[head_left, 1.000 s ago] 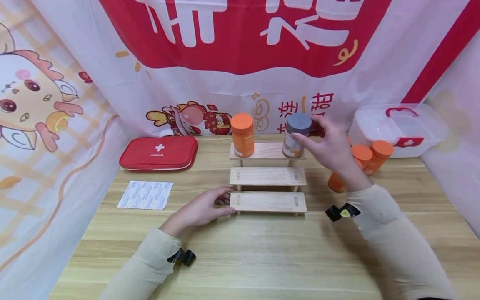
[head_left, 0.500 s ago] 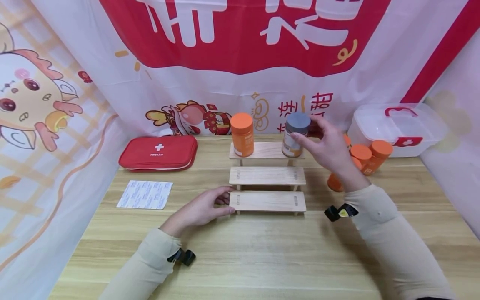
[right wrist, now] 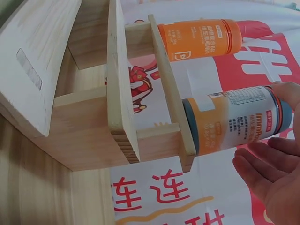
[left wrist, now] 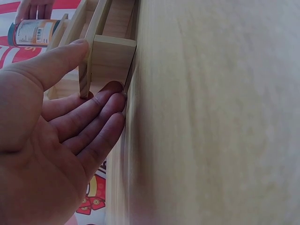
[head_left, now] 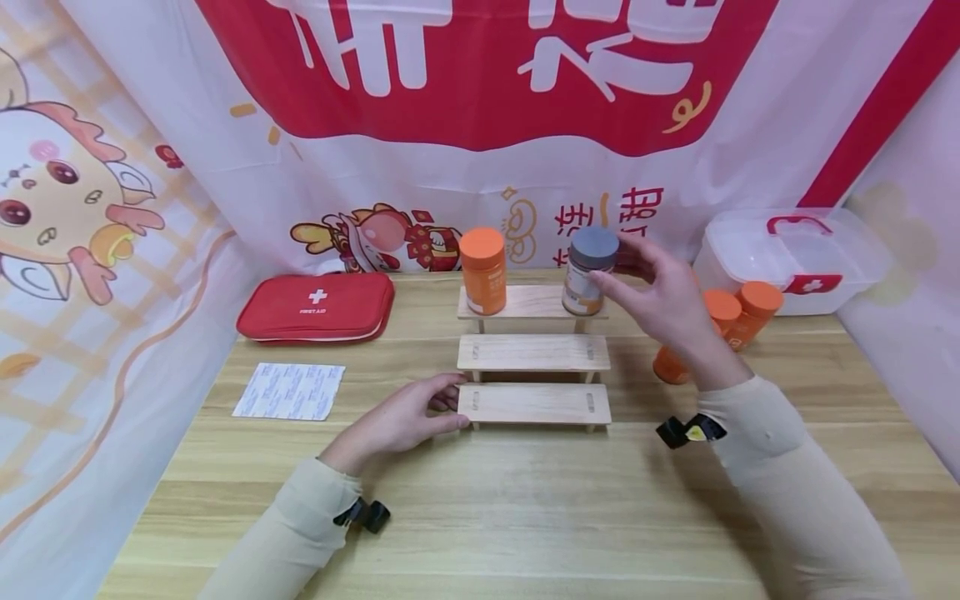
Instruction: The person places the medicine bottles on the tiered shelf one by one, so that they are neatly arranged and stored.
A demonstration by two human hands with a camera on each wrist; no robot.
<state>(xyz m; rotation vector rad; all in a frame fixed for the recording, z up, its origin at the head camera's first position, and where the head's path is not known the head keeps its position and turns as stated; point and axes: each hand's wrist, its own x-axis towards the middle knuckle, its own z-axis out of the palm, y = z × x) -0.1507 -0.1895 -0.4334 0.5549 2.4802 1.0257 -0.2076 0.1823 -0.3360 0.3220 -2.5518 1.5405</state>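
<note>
My left hand pinches the left end of the lowest tier of a wooden step shelf, thumb on the front edge and fingers behind. In the left wrist view its other fingers lie along the shelf's end. On the top tier, at the right, stands a supplement bottle with a grey cap and a white and orange label. My right hand is beside that bottle, thumb at the cap and fingers relaxed and spread. An orange bottle stands upright at the tier's left.
Several orange bottles cluster right of the shelf, partly hidden by my right arm. Behind them sits a clear-lidded white box with a red handle. A red first aid pouch and a printed white sheet lie at left.
My right hand has loosened and shifted slightly right, its thumb sliding toward the grey-capped bottle's right side. The bottle stays on the top tier. My left hand has not moved.
</note>
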